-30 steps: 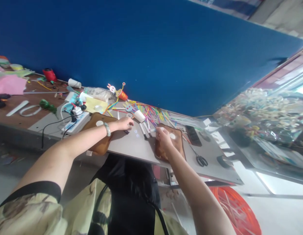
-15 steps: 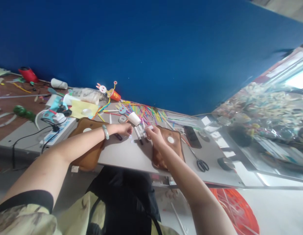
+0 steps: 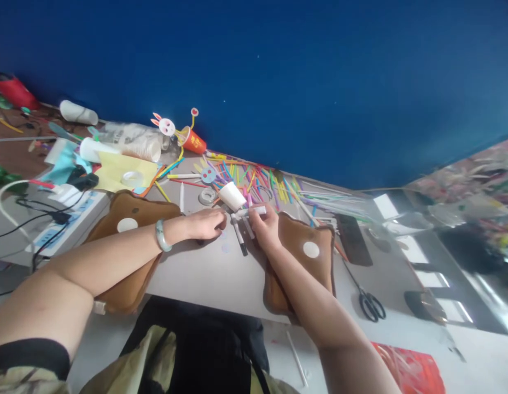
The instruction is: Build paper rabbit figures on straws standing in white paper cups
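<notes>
Head view: the right hand, nearly closed, pinches a white pen, probably for control; the left hand curls over the bench, any grip hidden. Beyond, a cup sits within easy reach.

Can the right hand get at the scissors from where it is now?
Probably yes: the scissors lie uncovered on the table, right of the brown pad. But the right hand appears to be gripping a white marker, so it would likely need to free its fingers first.
</notes>
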`<action>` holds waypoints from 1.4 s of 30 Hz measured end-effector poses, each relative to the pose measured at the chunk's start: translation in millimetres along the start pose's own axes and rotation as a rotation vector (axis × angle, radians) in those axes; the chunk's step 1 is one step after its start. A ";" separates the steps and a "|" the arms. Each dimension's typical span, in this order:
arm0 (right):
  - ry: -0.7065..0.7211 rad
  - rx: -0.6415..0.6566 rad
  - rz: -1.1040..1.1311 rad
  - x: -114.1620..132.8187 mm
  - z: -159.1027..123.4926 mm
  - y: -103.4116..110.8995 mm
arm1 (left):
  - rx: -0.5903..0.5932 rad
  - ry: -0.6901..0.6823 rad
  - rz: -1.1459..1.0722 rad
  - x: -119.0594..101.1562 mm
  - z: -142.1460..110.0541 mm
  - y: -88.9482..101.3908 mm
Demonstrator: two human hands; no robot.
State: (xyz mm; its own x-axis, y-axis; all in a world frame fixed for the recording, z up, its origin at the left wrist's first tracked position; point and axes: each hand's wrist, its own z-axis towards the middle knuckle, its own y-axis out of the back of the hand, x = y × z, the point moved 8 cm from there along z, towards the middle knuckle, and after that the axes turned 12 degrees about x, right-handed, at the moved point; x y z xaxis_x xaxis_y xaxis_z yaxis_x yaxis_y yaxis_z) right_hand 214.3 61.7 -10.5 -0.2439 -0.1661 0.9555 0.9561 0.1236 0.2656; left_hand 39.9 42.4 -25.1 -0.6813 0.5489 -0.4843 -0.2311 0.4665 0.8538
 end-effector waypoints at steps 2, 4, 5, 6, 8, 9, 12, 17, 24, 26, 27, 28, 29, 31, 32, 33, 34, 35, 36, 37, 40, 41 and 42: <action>0.008 0.003 -0.008 -2.5 0.1 0.5 | -0.014 -0.015 -0.013 1.8 -0.9 -2.2; 0.041 -0.001 -0.033 -1.2 0.3 0.9 | -0.023 -0.019 -0.025 2.5 -1.5 -2.5; 0.063 -0.010 -0.053 0.5 -0.1 1.4 | -0.030 -0.020 -0.025 1.9 -1.9 -1.9; 0.084 -0.019 -0.076 2.2 -1.1 1.8 | -0.038 -0.019 -0.020 0.9 -2.4 -1.0; 0.107 -0.022 -0.102 4.4 -4.4 1.3 | -0.049 -0.017 -0.006 -1.9 -3.8 0.3; 0.109 -0.006 -0.095 4.4 -6.5 -0.4 | -0.054 -0.018 -0.001 -3.5 -4.7 0.7; 0.126 0.094 -0.009 5.2 -14.3 -10.2 | -0.065 -0.033 0.001 -7.4 -7.6 -0.4; 0.212 0.238 -0.020 13.3 -23.5 -25.7 | -0.079 -0.027 -0.009 -7.2 -9.3 -1.6; 0.230 0.205 -0.100 13.3 -22.3 -23.0 | -0.003 0.079 -0.051 -9.4 -4.9 4.9; 0.219 0.129 -0.133 12.3 -21.5 -16.6 | -0.020 0.046 -0.050 -15.9 -5.4 9.4; 0.214 0.085 -0.161 12.4 -21.2 -13.1 | -0.030 0.024 -0.045 -19.2 -6.1 11.6; 0.211 0.043 -0.192 13.1 -21.1 -9.7 | -0.039 0.004 -0.038 -21.8 -6.8 13.5; 0.209 0.007 -0.222 14.5 -21.1 -6.8 | -0.050 -0.012 -0.032 -23.7 -7.6 15.5; 0.203 -0.031 -0.261 17.7 -21.2 -3.6 | -0.066 -0.033 -0.026 -25.4 -9.0 18.7; 0.200 -0.036 -0.268 19.3 -21.2 -2.9 | -0.071 -0.042 -0.028 -25.9 -9.3 19.9; 0.198 -0.038 -0.270 20.9 -21.4 -2.5 | -0.074 -0.052 -0.032 -26.5 -9.5 20.7; 0.196 -0.037 -0.269 22.3 -21.6 -2.3 | -0.079 -0.065 -0.040 -27.3 -9.6 21.2; 0.195 -0.034 -0.268 23.2 -21.7 -2.3 | -0.082 -0.081 -0.049 -28.6 -9.5 21.2; 0.192 -0.032 -0.266 23.5 -21.7 -2.4 | -0.083 -0.100 -0.056 -30.2 -9.2 20.6; 0.190 -0.032 -0.264 23.1 -21.4 -2.4 | -0.086 -0.118 -0.059 -31.5 -8.8 19.6; 0.152 -0.027 -0.245 17.0 -18.2 -2.8 | -0.099 -0.110 -0.041 -27.9 -5.9 15.0; 0.137 -0.027 -0.232 14.3 -16.6 -2.8 | -0.104 -0.082 -0.024 -23.6 -4.4 13.5; 0.125 -0.029 -0.216 11.9 -15.0 -2.7 | -0.108 -0.050 -0.007 -18.6 -2.7 12.2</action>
State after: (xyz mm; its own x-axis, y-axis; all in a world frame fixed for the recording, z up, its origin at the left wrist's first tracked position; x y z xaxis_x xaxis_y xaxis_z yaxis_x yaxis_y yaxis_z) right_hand 211.3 44.7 -1.8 -0.4228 -0.3054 0.8532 0.8887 0.0444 0.4563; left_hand 47.9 36.0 -5.2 -0.6445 0.5809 -0.4972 -0.3113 0.3946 0.8645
